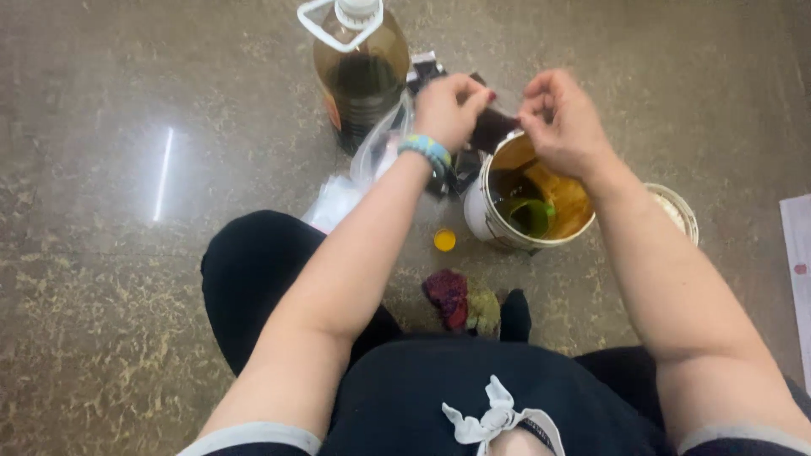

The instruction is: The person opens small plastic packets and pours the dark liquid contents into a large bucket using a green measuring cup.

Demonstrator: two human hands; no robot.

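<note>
My left hand (448, 105) and my right hand (562, 118) are raised together above an open metal tin (530, 198). Both pinch a thin clear plastic piece with something dark in it (494, 127), held between them over the tin's far rim. The tin holds brownish liquid and a green object. A beaded bracelet sits on my left wrist. Exactly what the dark item is cannot be made out.
A large plastic bottle of amber oil (359, 72) stands on the floor beyond my left hand. Clear plastic bags (355, 186) lie beside it. A small yellow cap (444, 240), a red and green cloth (460, 300), a white tub (676, 211) and paper (798, 245) lie around.
</note>
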